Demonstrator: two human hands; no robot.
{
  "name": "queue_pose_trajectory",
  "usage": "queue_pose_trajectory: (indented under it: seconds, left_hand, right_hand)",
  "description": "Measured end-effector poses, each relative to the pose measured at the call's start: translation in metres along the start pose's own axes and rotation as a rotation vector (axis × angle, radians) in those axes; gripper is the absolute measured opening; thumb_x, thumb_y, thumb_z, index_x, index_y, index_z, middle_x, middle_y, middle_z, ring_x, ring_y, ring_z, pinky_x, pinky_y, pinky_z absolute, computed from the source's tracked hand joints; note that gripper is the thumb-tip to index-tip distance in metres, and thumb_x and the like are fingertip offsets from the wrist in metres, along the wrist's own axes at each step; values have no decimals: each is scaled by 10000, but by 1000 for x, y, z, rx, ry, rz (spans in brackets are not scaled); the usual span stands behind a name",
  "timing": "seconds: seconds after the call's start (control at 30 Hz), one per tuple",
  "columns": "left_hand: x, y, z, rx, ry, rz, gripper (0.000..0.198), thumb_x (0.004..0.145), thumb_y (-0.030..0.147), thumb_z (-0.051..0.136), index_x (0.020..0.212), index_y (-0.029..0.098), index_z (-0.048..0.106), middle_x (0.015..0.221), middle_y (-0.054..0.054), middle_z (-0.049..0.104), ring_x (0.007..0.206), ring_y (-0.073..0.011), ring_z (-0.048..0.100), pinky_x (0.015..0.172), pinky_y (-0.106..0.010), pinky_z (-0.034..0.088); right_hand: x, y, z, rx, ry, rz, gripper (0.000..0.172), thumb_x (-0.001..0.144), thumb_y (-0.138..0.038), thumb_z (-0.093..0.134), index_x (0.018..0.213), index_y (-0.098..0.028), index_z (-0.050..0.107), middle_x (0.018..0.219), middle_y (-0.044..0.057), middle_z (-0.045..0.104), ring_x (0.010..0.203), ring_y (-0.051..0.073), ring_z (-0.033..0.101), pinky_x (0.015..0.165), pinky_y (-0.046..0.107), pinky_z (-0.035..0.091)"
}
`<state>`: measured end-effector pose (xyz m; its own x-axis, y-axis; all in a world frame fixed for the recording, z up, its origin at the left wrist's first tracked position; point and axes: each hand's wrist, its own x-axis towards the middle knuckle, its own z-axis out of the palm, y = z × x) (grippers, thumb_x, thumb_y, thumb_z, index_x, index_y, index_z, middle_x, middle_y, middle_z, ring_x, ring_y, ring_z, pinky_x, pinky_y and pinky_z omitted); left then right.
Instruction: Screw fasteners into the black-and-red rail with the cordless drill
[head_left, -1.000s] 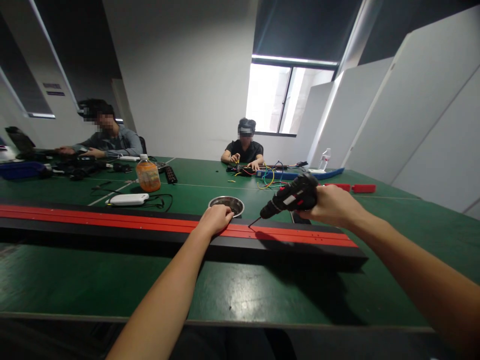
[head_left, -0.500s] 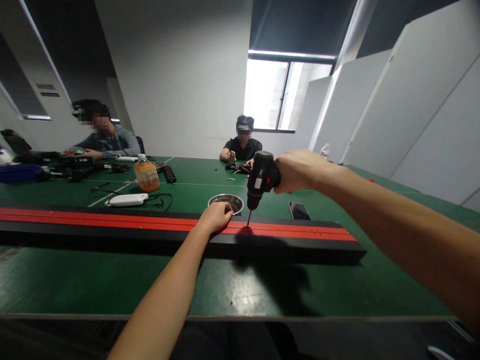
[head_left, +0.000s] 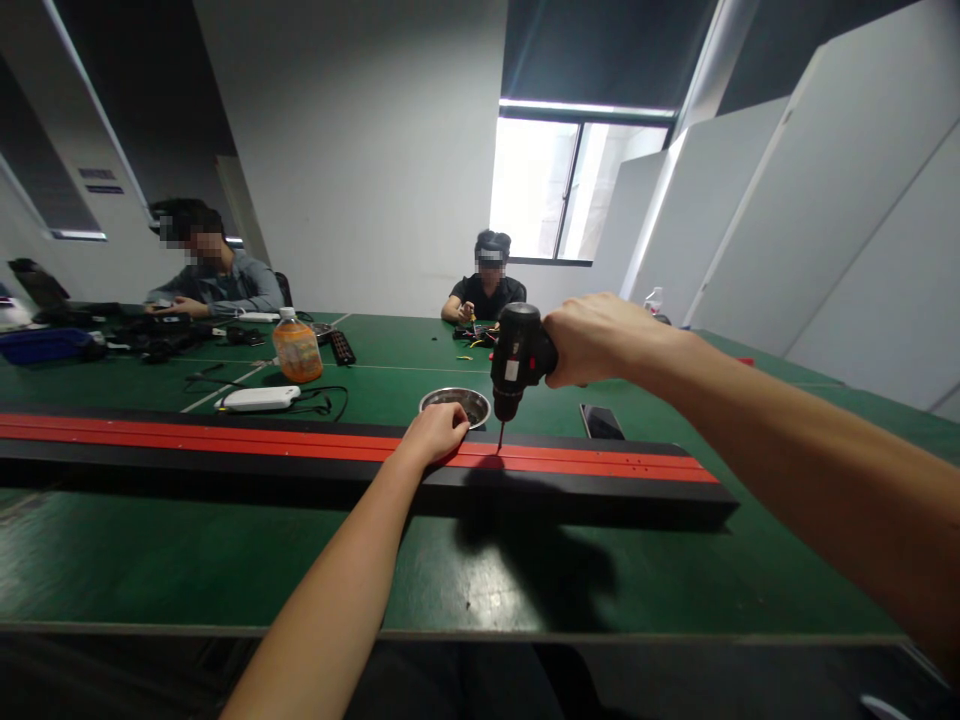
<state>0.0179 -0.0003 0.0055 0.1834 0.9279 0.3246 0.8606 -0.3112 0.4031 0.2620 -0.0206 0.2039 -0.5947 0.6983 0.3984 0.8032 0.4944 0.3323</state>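
Observation:
A long black beam [head_left: 637, 502] with a red strip [head_left: 570, 459] along its top lies across the table. My right hand [head_left: 592, 338] is wrapped round the handle of a black cordless drill [head_left: 516, 345]. The drill points down, and the tip of its long bit meets the red strip. Resting on the strip just left of the bit is my left hand [head_left: 433, 434], its fingers curled together; whatever they may hold is hidden. A metal bowl [head_left: 442, 391] with small dark pieces inside stands right behind that hand.
Beyond the beam are a phone [head_left: 601, 421], a white device [head_left: 259, 399] with a cable, an orange drink bottle [head_left: 298, 347] and a black strip with square cells [head_left: 342, 348]. Two people sit across the green table [head_left: 300, 570], one handling wired parts [head_left: 480, 334].
The view has shifted slightly. The drill stands a little more upright, with its bit still at the red strip. My left hand keeps its place on the beam.

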Motion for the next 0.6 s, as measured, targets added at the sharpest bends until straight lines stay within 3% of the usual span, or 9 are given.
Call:
queue_pose_trajectory:
  seconds: [0.2,0.47,0.6]
  left_hand:
    - [1,-3,2,-10,9,12,246,899,373,558,943,232,755,983,-89,762,874,-238,678,803,-318,478]
    - [1,-1,1,-16,6,-17,228,897,367,580,950,226,751,1000,-94,761,904,-242,678,828,-318,480]
    - [1,-1,0,-11,-6,-15,257,915,379,560,1002,234,754,1045,-97,759,946,-249,684,847,-322,480]
  right_hand:
    - [-4,8,7,23,20,19,346,576,-504,835,714,-230,675,543,36,544,587,207,579,549,341,348]
    - [-20,13,5,85,19,79,330,508,-348,823,795,-236,703,511,25,519,584,212,557,572,354,340]
    - [-34,22,4,78,-12,165,275,557,-407,812,733,-225,706,529,24,539,535,179,535,543,334,323]
